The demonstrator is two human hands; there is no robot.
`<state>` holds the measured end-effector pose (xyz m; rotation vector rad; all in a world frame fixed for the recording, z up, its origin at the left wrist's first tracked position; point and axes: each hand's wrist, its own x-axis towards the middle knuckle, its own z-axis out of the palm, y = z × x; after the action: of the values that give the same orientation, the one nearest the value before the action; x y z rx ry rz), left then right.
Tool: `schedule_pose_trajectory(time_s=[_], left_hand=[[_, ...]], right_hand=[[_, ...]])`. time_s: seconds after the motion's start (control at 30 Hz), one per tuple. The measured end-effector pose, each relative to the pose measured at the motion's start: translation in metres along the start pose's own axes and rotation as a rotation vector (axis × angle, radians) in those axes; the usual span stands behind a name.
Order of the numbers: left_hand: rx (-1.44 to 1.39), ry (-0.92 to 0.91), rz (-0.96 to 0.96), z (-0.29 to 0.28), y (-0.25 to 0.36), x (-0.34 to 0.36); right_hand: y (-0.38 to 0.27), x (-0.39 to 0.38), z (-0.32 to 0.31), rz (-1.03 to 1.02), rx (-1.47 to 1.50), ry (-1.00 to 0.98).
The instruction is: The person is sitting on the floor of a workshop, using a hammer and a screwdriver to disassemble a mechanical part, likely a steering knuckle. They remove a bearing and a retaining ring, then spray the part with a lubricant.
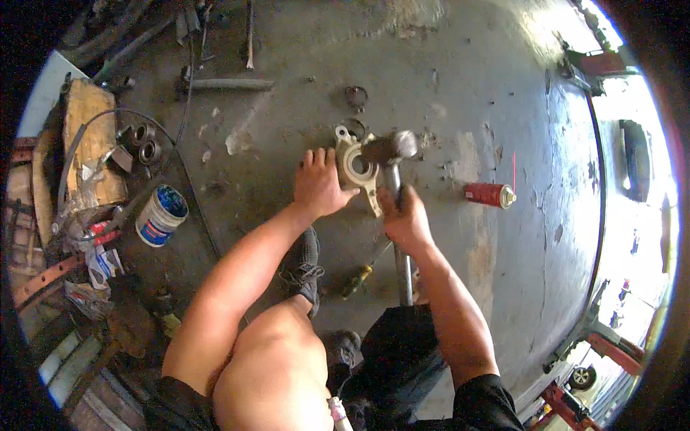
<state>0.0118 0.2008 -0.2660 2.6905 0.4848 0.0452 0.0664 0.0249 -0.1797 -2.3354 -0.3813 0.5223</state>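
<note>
Frankly, my left hand (318,185), half spread, only braces the pale housing (349,174) just right of its fingers; my right hand (407,221) wraps the hammer (392,174), head beyond its knuckles. A glancing blow could catch my left thumb.

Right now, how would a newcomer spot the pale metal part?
On the grey floor, find the person's left hand, near mid-picture. The pale metal part is at its thumb, partly overlapped in view by the hammer. Unlike the thin dark ring farther up, it is thick-walled with projecting lugs.
</note>
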Motion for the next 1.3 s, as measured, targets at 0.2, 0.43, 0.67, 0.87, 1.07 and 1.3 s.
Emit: schedule_pose_trajectory(time_s=[0.2,0.43,0.67,0.87,1.07,1.3], left_hand=[[0.014,-0.062,-0.028,-0.004,0.006,0.001],[0.013,0.002,-0.003,-0.005,0.009,0.001],[0.018,-0.042,-0.028,-0.007,0.008,-0.001],[0.051,0.004,0.021,0.0,0.004,-0.001],[0.096,-0.036,0.008,-0.01,0.012,0.001],[0.066,-0.056,0.024,-0.012,0.014,0.009]], right_hand=[[-0.022,0.006,-0.025,-0.079,0.376,0.237],[0.023,-0.004,0.022,0.114,0.029,-0.022],[0.018,-0.007,0.02,0.119,0.097,0.018],[0.03,0.001,0.023,0.139,0.1,-0.091],[0.033,0.01,-0.004,0.46,0.602,0.1],[0.102,0.0,0.002,0.644,0.552,0.13]])
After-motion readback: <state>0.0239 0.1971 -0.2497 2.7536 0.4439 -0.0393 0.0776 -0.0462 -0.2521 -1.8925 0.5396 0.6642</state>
